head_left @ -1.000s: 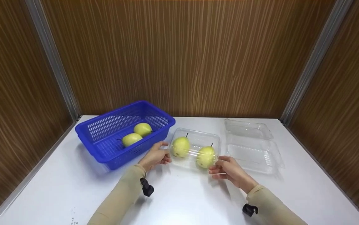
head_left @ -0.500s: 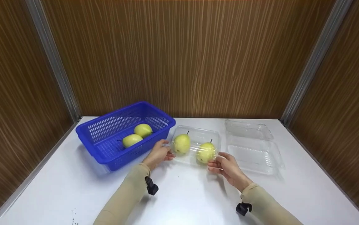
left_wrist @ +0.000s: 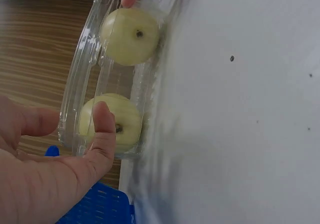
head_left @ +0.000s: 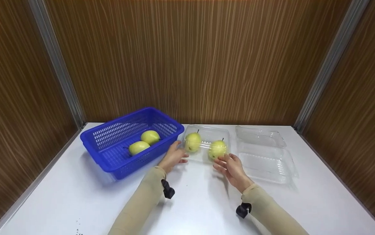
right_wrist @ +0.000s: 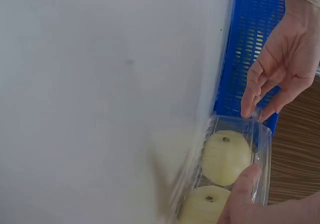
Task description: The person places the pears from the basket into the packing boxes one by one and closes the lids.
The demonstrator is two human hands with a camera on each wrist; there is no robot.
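A closed clear plastic clamshell box (head_left: pixel 207 130) lies on the white table, two yellow-green pears inside, a left pear (head_left: pixel 193 142) and a right pear (head_left: pixel 217 149). At its left front corner is my left hand (head_left: pixel 173 157), the thumb reaching across the front and the fingers by the side. My right hand (head_left: pixel 233 169) has its fingertips at the right front corner. In the left wrist view, the left thumb (left_wrist: pixel 103 126) stretches in front of the nearer pear. From the right wrist, the right thumb (right_wrist: pixel 245 184) lies extended over the box's front. Neither hand curls tightly round it.
The blue perforated basket (head_left: pixel 109 164) stands close on the left and holds two more pears (head_left: pixel 145 142). Right of the box lies an opened clear clamshell container (head_left: pixel 262 160). Wood-grain panels (head_left: pixel 187 65) wall in the back and sides of the table.
The box with its two pears has slid away from me toward the back wall, a little to the right. Both hands have moved along with it, their fingers now looser at its corners.
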